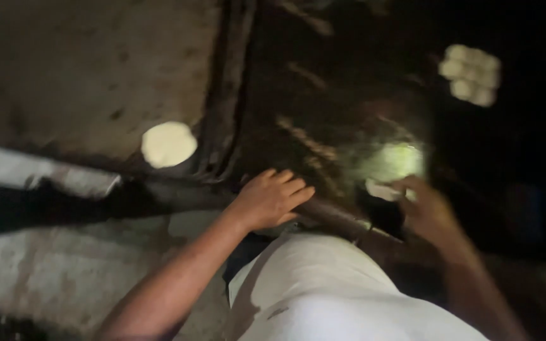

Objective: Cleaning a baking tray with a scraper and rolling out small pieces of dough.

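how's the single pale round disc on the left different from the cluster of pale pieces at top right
The single disc is one larger flat round, lying on the lit grey surface near the left hand. The cluster is several smaller rounded lumps packed together, lying in the dark area beyond the right hand. The disc is brighter; the cluster is dimmer and blurred. Both are pale, look dough-like, and neither is touched by a hand.

Both forearms bare to the frame edge, no sleeves, watch or rings visible. Left hand (268, 199) sharp; right hand (430, 211) motion-blurred. White cloth garment (330, 293) over the lap, one dark smudge near its left edge.
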